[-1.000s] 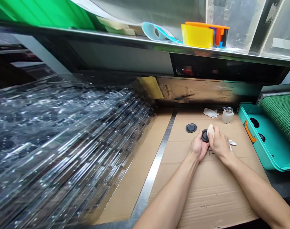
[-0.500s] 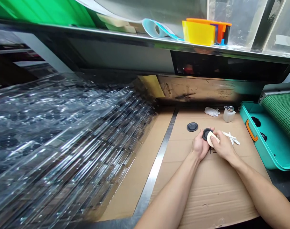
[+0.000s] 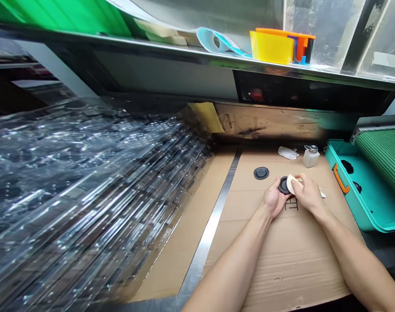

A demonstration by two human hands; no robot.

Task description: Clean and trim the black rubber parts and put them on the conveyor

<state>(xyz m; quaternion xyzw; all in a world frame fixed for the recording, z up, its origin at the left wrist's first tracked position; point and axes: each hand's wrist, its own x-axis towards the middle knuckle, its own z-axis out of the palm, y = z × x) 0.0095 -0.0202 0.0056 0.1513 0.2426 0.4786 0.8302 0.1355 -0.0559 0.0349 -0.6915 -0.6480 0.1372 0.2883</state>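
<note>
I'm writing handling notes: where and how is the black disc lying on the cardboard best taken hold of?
The black disc lies flat on the cardboard, clear all round, so probably pinch opposite edges of its rim from above.

Brown cardboard (image 3: pixel 282 264) carries a black disc (image 3: pixel 261 173) and a small bottle (image 3: pixel 310 158).

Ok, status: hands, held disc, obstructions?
Left hand holding black disc. Right hand pinching cream pad over disc's edge, partly covering it. Second black disc apart on cardboard.
</note>
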